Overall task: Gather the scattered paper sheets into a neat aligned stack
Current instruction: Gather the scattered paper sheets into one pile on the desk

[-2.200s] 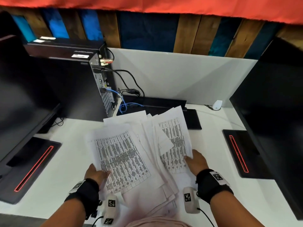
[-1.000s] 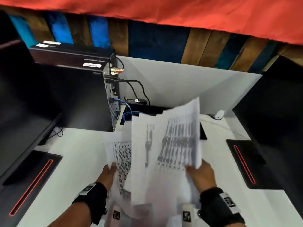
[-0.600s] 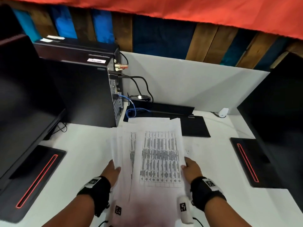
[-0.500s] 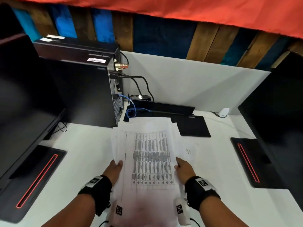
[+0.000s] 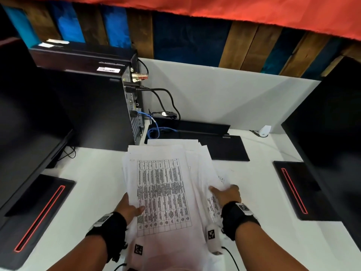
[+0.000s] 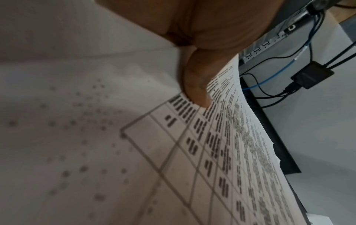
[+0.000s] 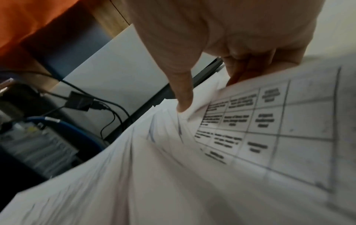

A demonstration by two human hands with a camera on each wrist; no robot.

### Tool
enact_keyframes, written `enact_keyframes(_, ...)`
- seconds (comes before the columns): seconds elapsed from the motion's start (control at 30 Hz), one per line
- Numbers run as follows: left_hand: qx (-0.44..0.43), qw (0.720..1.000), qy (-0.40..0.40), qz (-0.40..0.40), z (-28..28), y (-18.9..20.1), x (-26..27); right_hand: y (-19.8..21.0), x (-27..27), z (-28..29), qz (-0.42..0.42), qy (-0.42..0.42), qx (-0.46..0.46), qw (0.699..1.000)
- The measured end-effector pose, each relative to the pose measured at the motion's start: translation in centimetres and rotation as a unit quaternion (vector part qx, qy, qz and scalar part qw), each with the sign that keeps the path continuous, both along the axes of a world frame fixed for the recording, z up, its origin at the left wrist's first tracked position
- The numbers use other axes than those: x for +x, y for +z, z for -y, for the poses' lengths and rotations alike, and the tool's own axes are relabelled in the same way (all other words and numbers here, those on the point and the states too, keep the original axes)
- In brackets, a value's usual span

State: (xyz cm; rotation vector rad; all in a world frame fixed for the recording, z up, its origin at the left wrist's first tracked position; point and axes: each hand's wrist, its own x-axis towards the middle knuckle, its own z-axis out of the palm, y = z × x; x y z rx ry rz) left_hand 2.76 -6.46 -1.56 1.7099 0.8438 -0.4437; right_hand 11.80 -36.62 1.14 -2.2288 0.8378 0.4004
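Both hands (image 5: 129, 209) — fingers (image 6: 196, 89) round sheets (image 5: 162, 192)

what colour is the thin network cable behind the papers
Blue. The cable loops beside the computer tower; the head view shows it best.

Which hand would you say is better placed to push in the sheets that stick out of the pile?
Probably the right hand: the loose sheets fan out on its side. The left hand pinches the pile's tidier edge, steadying it.
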Motion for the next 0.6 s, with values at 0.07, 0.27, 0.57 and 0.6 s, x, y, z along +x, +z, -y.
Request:
enact_keyframes(0.07, -0.017, 1.000, 0.000, 0.006, 0.0, -0.2, 0.1, 0.0, 0.6, 0.1, 0.010, -0.009, 0.084, 0.996)
enact_keyframes(0.27, -0.053, 0.998, 0.026, 0.021, -1.1, -2.1, 0.0, 0.3, -0.2, -0.8, -0.023, 0.052, -0.033, 0.998)
enact_keyframes(0.57, -0.112, 0.987, 0.076, 0.082, -0.9, -2.7, -0.2, 5.1, -1.7, 0.2, 0.169, -0.008, 0.021, 0.985)
enact_keyframes(0.6, -0.124, 0.986, 0.079, 0.084, -0.8, -1.9, -0.3, 6.0, -1.5, 0.9, 0.187, -0.022, 0.009, 0.982)
